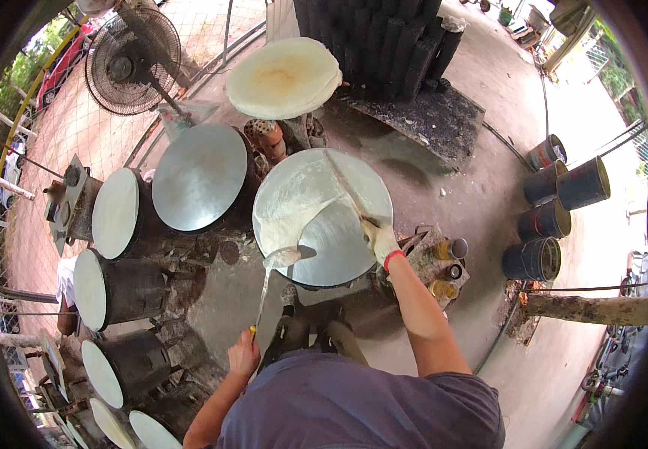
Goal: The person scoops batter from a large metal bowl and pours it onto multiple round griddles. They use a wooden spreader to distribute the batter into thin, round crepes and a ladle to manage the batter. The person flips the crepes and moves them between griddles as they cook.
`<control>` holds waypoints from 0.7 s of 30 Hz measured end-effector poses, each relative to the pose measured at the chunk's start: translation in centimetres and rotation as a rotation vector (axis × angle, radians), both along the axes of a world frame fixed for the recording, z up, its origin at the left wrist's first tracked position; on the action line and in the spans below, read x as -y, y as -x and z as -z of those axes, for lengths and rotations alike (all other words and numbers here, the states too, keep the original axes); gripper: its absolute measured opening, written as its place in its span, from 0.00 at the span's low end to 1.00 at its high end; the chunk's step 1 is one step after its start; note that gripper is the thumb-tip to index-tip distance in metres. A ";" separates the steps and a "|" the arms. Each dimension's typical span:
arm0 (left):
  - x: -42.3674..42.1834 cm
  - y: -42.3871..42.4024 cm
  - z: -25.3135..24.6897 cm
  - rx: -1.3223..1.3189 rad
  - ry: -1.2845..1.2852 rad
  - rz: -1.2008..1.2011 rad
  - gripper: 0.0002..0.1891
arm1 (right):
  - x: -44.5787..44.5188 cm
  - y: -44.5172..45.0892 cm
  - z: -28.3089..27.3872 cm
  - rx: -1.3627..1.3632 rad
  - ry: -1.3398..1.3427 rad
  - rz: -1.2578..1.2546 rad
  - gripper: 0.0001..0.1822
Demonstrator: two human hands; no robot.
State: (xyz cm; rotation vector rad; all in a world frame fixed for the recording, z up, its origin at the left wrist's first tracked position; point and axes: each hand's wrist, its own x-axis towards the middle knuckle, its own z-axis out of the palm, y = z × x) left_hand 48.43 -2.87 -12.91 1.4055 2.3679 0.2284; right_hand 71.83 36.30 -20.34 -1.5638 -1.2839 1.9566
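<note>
In front of me is a round metal griddle (338,252), with pale batter (287,202) spread in a curved film over its far and left parts. My right hand (382,241), in a whitish glove with a red band at the wrist, grips a long wooden spreader (342,182) lying across the griddle. Low on the left, my bare left hand (244,353) holds the yellow handle of a ladle (283,257). Batter coats the ladle's bowl and shaft. The bowl is over the griddle's near-left rim; I cannot tell whether it touches.
More drum-mounted griddles (200,177) curve along the left, several bearing pale sheets (116,212). Beyond stand a stack of pale flat rounds (282,78), a fan (133,62) and black cylindrical logs (374,45). Jars (452,248) and dark buckets (531,259) are at right. Someone's white sleeve (67,278) shows left.
</note>
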 end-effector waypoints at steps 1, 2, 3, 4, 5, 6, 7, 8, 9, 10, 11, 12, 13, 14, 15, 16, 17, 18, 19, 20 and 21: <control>-0.2 -0.2 0.0 -0.004 0.004 -0.002 0.14 | -0.2 0.3 -1.2 0.000 -0.052 0.112 0.15; -0.3 -0.4 -0.1 -0.008 0.008 -0.002 0.15 | 0.5 1.0 -2.4 0.077 0.034 -0.121 0.15; -0.4 -0.5 -0.3 -0.001 0.001 0.006 0.15 | 1.4 1.3 -2.0 0.088 0.067 -0.219 0.16; -0.5 -0.6 -0.6 0.006 -0.006 0.016 0.15 | 2.4 1.3 -1.2 0.098 0.100 -0.315 0.17; -0.4 -0.6 -0.8 0.013 -0.012 0.028 0.15 | 3.3 1.1 -0.7 0.107 0.133 -0.410 0.19; 0.4 -0.5 -0.9 0.000 -0.002 0.024 0.15 | 4.0 1.2 -2.4 0.187 0.143 -0.465 0.17; 0.7 -0.2 -0.7 -0.012 -0.002 0.032 0.14 | 4.3 0.4 -2.3 0.166 0.135 -0.334 0.17; 1.0 0.2 -0.7 -0.023 -0.002 0.041 0.14 | 4.8 -0.9 -1.8 0.143 0.127 -0.202 0.17; 1.2 0.4 -0.9 -0.004 0.013 0.052 0.14 | 5.9 -1.7 -2.0 0.126 0.126 -0.064 0.17; 1.2 0.8 -1.2 0.014 0.029 0.063 0.15 | 6.9 -1.7 -2.1 0.098 0.151 -0.068 0.17; 1.2 1.2 -1.5 0.031 0.045 0.074 0.15 | 8.1 -1.7 -2.4 0.069 0.176 -0.072 0.16; 1.1 1.7 -1.6 0.050 -0.011 0.099 0.15 | 9.3 -1.7 -3.4 0.039 0.201 -0.068 0.16; 1.2 2.3 -1.7 0.070 -0.067 0.118 0.15 | 10.6 -1.4 -4.3 0.010 0.227 -0.069 0.16; 1.4 3.0 -1.8 0.089 -0.123 0.137 0.15 | 11.9 -0.8 -5.5 -0.049 0.158 -0.154 0.15; 1.5 3.8 -1.8 0.118 -0.157 0.158 0.15 | 13.3 -1.2 -4.2 -0.080 0.174 -0.069 0.16; 1.7 4.8 -1.8 0.149 -0.193 0.176 0.15 | 14.9 -1.9 -1.7 -0.111 0.186 0.014 0.16; 1.9 5.7 -1.7 0.179 -0.228 0.190 0.15 | 16.8 -2.3 -0.1 -0.142 0.197 0.093 0.16; 2.5 6.8 -2.1 0.235 -0.295 0.166 0.14 | 19.5 -1.7 -4.2 -0.246 0.311 0.218 0.17; 2.5 7.5 -2.9 0.287 -0.366 0.169 0.14 | 22.3 -1.6 -2.2 -0.270 0.346 0.413 0.17; 2.9 8.6 -3.7 0.349 -0.425 0.164 0.13 | 25.2 0.0 -3.1 -0.307 0.322 0.497 0.17; 3.5 10.1 -4.3 0.526 -0.405 0.068 0.13 | 27.8 2.8 -4.8 -0.346 0.298 0.582 0.17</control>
